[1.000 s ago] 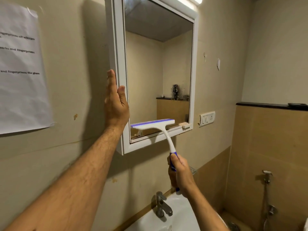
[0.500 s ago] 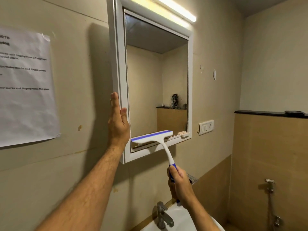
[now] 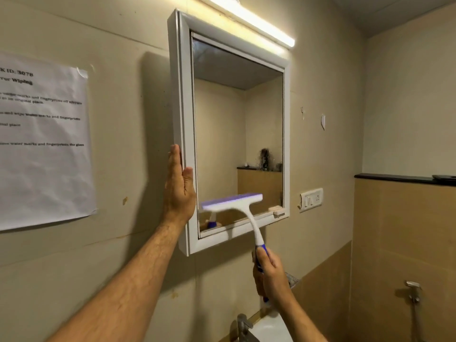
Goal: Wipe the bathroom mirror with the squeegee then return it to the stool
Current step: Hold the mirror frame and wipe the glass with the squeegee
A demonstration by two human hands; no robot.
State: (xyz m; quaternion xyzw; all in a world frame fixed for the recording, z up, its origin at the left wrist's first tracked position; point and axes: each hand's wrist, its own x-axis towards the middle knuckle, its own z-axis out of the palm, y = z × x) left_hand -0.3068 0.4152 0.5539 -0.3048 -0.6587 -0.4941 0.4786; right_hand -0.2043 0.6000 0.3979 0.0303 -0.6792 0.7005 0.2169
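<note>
The right hand (image 3: 270, 274), below the mirror (image 3: 238, 134), has its fingers curled round the squeegee (image 3: 243, 212) handle, which rises up-left to a near-level blade low on the glass, while the flat, straight-fingered left hand (image 3: 179, 186) steadies the frame's left edge.

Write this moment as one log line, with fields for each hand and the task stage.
left hand: flat on mirror frame | right hand: grips squeegee | blade: low on glass | stage: wiping
</note>
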